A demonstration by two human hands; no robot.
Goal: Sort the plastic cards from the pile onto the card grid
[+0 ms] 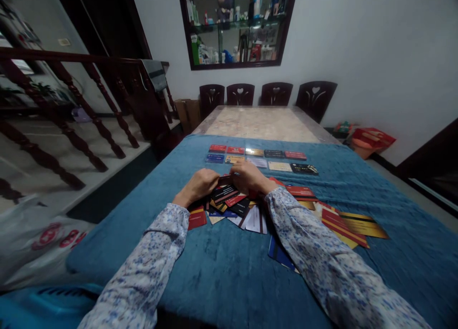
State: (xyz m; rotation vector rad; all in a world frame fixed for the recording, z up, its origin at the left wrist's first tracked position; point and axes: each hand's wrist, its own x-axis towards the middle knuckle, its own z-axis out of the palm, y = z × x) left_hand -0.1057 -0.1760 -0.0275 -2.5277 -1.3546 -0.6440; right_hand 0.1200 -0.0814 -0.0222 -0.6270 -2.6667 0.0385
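Note:
Between my two hands is a dark card (225, 179), held above a loose heap of cards. My left hand (201, 183) pinches its left end, and my right hand (249, 176) closes on its right end. Under them lie overlapping black cards (225, 193), a red card (197, 219) and a white card (256, 220). More red and gold cards (362, 224) spread out beyond my right forearm, and a blue card (281, 253) lies partly under that sleeve. Farther back, two rows of cards lie face up, including a blue card (215, 158) and a black card (304, 169).
A blue cloth (143, 229) covers the near part of the long table (257, 121). Dark chairs (277, 96) stand at the far end. To the left are a wooden railing (96, 86) and white plastic bags (46, 243); a red bag (372, 139) sits on the right.

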